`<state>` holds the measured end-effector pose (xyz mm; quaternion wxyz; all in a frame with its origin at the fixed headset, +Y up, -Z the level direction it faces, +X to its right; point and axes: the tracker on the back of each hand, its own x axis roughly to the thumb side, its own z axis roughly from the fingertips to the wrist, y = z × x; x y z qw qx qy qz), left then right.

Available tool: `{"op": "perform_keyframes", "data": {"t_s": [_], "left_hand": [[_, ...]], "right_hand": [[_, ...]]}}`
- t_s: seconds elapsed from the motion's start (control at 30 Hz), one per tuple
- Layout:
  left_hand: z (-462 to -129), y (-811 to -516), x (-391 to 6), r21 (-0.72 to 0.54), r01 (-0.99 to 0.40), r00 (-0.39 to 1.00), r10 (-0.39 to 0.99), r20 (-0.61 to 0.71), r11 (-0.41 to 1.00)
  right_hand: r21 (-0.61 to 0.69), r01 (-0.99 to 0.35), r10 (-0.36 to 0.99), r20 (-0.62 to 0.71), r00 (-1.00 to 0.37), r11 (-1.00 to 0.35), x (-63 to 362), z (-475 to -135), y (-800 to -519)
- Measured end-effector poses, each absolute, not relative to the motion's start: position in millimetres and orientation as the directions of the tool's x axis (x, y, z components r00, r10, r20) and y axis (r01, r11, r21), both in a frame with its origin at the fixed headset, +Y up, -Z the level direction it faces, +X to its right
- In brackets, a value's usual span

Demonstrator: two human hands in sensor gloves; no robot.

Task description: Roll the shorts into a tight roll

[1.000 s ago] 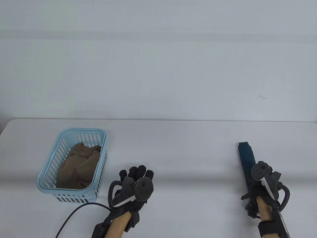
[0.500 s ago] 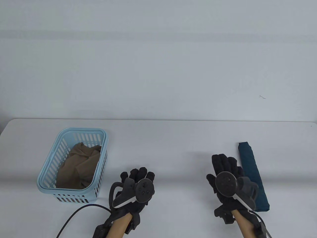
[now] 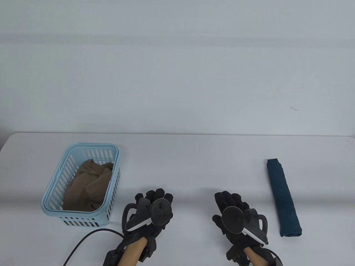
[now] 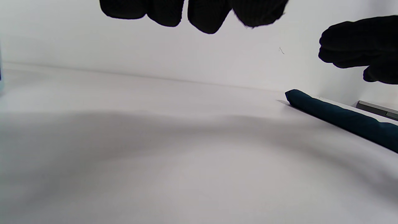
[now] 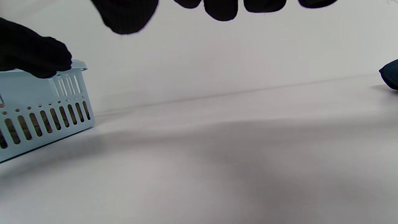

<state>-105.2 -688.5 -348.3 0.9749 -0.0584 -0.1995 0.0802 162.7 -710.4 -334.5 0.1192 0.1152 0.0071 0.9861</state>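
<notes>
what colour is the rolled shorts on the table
Dark teal roll, clearest in the table view.

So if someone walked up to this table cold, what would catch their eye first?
Probably the dark teal rolled shorts, lying alone as a tight roll on the table's right side. Next, the light blue basket on the left with crumpled tan cloth inside, and between them the left hand and right hand, both holding nothing.

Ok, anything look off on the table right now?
Nothing stands out. The dark blue roll lies tight and intact on the table, and the tan garment sits crumpled inside the blue basket. Both hands are empty.
</notes>
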Motion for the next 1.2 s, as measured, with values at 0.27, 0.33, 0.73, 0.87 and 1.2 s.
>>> {"op": "perform_keyframes", "data": {"t_s": [0.27,0.33,0.73,0.87,1.2], "left_hand": [[-351.3,-695.3,-104.0,-0.168,-0.116,0.91,0.173,0.376,0.979],[-351.6,-695.5,-104.1,-0.173,-0.115,0.91,0.173,0.377,0.978],[-382.1,-604.4,-175.3,-0.045,-0.19,0.954,0.195,0.229,0.981],[-407.4,-582.5,-220.8,-0.045,-0.089,0.99,0.093,0.107,0.995],[-470.7,-619.0,-310.2,-0.284,-0.076,0.979,0.017,-0.204,0.956]], "right_hand": [[0.07,-0.231,0.241,0.227,-0.944,-0.97,163.5,-334.7,-716.5],[0.074,-0.222,0.233,0.223,-0.947,-0.972,164.1,-334.9,-718.4],[0.091,-0.231,0.245,0.197,-0.949,-0.969,177.6,-334.4,-720.6],[0.094,-0.245,0.258,0.173,-0.95,-0.965,183.5,-335.7,-721.9],[0.149,-0.276,0.297,0.14,-0.945,-0.95,186.2,-336.0,-724.0]]}}
